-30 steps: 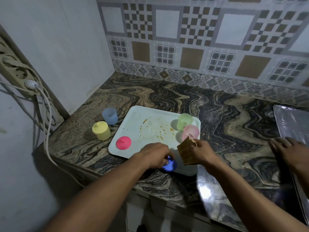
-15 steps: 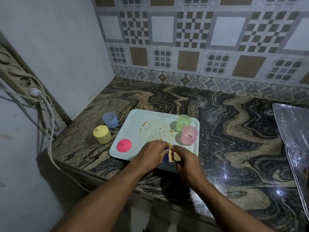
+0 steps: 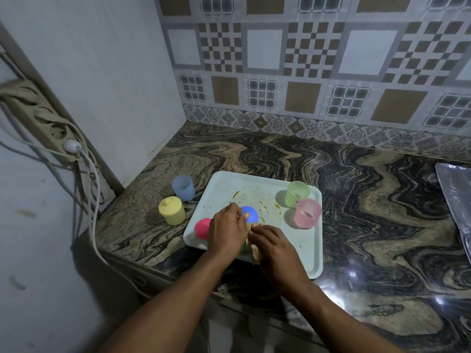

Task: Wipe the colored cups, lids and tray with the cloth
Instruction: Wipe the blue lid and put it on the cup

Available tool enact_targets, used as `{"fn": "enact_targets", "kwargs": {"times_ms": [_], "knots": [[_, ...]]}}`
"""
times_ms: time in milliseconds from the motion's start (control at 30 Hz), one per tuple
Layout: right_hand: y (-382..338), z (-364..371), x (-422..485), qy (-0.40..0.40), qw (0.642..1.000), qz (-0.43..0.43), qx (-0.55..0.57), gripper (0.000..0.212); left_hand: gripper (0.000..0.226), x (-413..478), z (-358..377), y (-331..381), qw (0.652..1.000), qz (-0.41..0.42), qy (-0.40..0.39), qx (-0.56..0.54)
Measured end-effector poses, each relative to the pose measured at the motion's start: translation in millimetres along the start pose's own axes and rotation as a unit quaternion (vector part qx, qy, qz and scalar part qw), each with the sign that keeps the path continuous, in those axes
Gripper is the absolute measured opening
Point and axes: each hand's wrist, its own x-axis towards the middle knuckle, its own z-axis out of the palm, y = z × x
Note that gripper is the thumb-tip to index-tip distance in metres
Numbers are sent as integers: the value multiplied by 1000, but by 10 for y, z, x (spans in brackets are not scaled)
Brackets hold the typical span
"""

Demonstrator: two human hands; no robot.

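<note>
A pale tray (image 3: 309, 253) smeared with orange stains lies on the marble counter. My left hand (image 3: 226, 229) pinches a blue lid (image 3: 251, 215) over the tray's middle. My right hand (image 3: 274, 248) grips a tan cloth (image 3: 254, 253) just below the lid, its fingers curled round the cloth. A pink lid (image 3: 202, 228) lies on the tray's left edge, partly behind my left hand. A green cup (image 3: 297, 194) and a pink cup (image 3: 307, 213) stand on the tray's right side. Something greenish shows between my hands, too hidden to name.
A blue cup (image 3: 183, 187) and a yellow cup with its lid on (image 3: 172, 210) stand on the counter left of the tray. A shiny metal sheet (image 3: 456, 197) lies at the right edge. A power strip with cables (image 3: 43, 123) hangs on the left wall.
My left hand has carried the blue lid from the tray's front edge toward its middle. My right hand with the cloth came in close beside it. The other person's hand at right is gone.
</note>
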Motion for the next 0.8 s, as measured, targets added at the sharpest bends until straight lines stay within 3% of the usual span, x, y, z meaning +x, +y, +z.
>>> {"fn": "enact_targets", "kwargs": {"times_ms": [67, 133, 167, 233, 333, 367, 433, 500, 567, 633, 733, 800], "knots": [[-46, 62, 42, -40, 999, -12, 25, 55, 20, 79, -92, -82, 999, -29, 23, -9], [-97, 52, 99, 37, 986, 101, 126, 49, 21, 163, -172, -164, 999, -32, 34, -18], [-121, 30, 176, 101, 959, 187, 187, 38, 22, 202, -213, -204, 999, -29, 39, -21], [-124, -20, 408, 173, 870, 328, 326, 19, 22, 248, -265, -267, 998, -18, 54, -30], [-258, -97, 818, 143, 672, 398, 608, 40, 22, 313, -300, -314, 996, -1, 77, -54], [-327, -116, 930, 133, 623, 398, 661, 52, 22, 330, -301, -303, 995, 9, 83, -60], [-434, -98, 1073, 117, 571, 405, 704, 63, 21, 384, -301, -293, 993, 30, 99, -63], [-476, -14, 1143, 111, 600, 392, 688, 51, 20, 426, -320, -288, 991, 42, 104, -66], [-472, 75, 1165, 112, 690, 358, 619, 34, 21, 465, -334, -307, 992, 45, 91, -72], [-422, 137, 1164, 114, 752, 322, 563, 25, 28, 488, -360, -319, 994, 39, 71, -71], [-359, 78, 1197, 92, 804, 285, 514, 23, 43, 613, -497, -333, 997, 33, 63, -39], [-316, 4, 1296, 41, 819, 280, 498, 17, 39, 846, -614, -370, 998, -1, 21, -62]]}}
